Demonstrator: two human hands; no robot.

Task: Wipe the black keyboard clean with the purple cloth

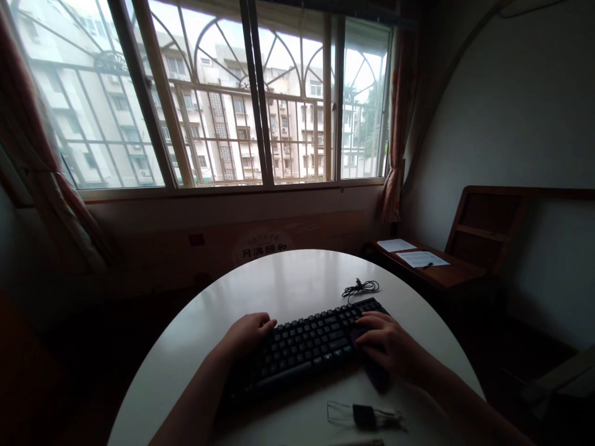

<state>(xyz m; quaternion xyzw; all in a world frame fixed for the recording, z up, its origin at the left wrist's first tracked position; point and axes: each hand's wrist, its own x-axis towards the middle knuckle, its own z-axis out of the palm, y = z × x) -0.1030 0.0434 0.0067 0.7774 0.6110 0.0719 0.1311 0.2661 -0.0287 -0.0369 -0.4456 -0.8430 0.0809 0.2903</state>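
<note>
A black keyboard (307,347) lies at a slant on the round white table (186,347). My left hand (248,334) is closed at its left end, the thumb along the edge and the other fingers mostly hidden. Over the number-pad end, my right hand (385,344) has its fingers bent onto a dark purplish, cloth-like piece (375,371). That piece hangs past the keyboard's near edge onto the table. Close to the near edge lies a small black piece with metal wire loops (365,416). Beyond the keyboard sits a coiled black cable (360,288).
A wooden chair (483,229) stands at the right, with paper sheets (422,259) and a dark pen (427,266) on its seat. Behind the table are a printed box (264,244) and a barred window (260,105). A curtain (46,167) hangs at the left.
</note>
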